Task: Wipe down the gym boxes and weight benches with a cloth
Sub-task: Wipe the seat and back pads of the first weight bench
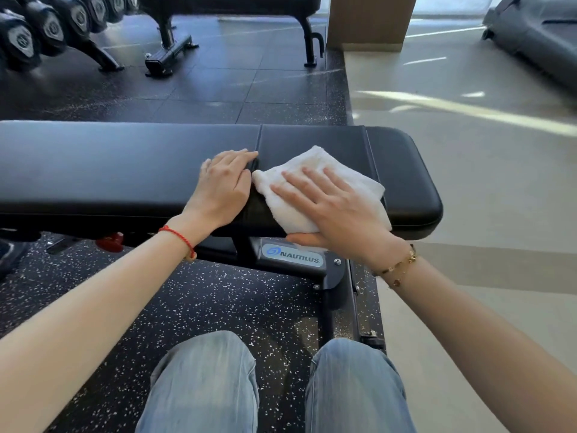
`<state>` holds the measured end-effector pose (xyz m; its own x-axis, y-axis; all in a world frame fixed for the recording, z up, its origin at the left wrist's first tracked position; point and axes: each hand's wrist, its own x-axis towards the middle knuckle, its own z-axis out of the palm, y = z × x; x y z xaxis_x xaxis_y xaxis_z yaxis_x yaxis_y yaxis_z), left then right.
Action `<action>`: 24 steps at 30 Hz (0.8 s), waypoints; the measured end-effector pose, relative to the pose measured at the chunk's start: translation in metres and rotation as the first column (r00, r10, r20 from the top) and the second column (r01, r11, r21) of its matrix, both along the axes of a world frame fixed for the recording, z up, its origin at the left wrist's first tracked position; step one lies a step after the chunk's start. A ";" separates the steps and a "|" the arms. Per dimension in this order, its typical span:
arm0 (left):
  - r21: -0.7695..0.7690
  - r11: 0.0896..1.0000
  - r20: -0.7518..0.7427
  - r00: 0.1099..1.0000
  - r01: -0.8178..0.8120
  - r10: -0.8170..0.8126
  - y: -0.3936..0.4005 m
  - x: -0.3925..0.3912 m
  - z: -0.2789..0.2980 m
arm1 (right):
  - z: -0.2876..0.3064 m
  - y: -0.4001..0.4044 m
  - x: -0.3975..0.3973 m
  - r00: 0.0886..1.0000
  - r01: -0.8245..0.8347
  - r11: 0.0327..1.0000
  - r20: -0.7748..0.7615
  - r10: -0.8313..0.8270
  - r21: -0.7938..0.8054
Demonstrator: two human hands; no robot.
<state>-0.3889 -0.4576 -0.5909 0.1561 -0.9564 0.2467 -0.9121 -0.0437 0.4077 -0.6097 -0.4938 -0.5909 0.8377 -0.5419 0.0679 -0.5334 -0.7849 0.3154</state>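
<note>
Two knees in pale blue jeans (281, 382) sit closest to the lens, over black rubber floor (193, 307) flecked with white. Farther out and to the left, the left hand (223, 185) lies flat on the black padded tabletop of the weight bench (109, 164), its fingers (240, 154) straight and relaxed, holding nothing, their tips reaching the seam between two pads; a red string bracelet (178, 240) circles that wrist. Just to the right of those fingers, nearly touching them, lies the white cloth (315, 170), folded and spread on the pad near the bench's right end, draped partly over the near edge. The right hand (340, 210) presses down on the cloth with its fingers (299, 179) spread out and straight across the top, while the thumb tucks under the near edge of the pad, pinning the cloth's lower part; a thin gold bracelet (398, 267) hangs on that wrist. Below the right fingers, the bench frame carries a plate reading NAUTILUS (295, 256). Beyond both sets of fingers, on the dark floor tiles, a rack of dumbbells (46, 29) stands at the far left, a second bench (231, 14) to its right, then a tan column base (371, 23), and a grey machine (537, 29) on the pale floor at the far right.
</note>
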 end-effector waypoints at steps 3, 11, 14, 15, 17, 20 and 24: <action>-0.033 0.999 0.073 0.997 -0.008 0.010 0.008 0.022 -0.002 | 0.001 0.000 -0.018 1.000 0.009 1.000 0.000 -0.009 0.002; -0.089 0.989 0.196 0.971 -0.121 0.136 0.022 0.099 -0.005 | 0.001 0.008 0.008 0.997 0.071 0.997 0.016 -0.071 0.006; -0.083 0.987 0.148 0.977 -0.141 0.152 0.025 0.114 -0.005 | 0.001 0.020 0.062 0.998 0.042 0.999 0.035 -0.043 0.013; -0.080 0.986 0.135 0.978 -0.149 0.159 0.025 0.118 -0.004 | 0.000 0.025 0.077 0.998 0.036 0.999 0.045 -0.036 0.020; -0.078 0.986 0.128 0.979 -0.150 0.159 0.026 0.126 -0.005 | -0.002 0.028 0.092 0.997 0.021 0.999 0.072 -0.024 0.032; -0.055 0.989 0.162 0.976 -0.135 0.143 0.025 0.141 -0.002 | -0.001 0.020 0.084 0.987 -0.040 0.996 0.158 0.026 0.083; -0.030 0.989 0.169 0.975 -0.143 0.146 0.026 0.151 -0.004 | 0.001 0.014 0.077 0.982 -0.030 0.990 0.190 0.003 0.138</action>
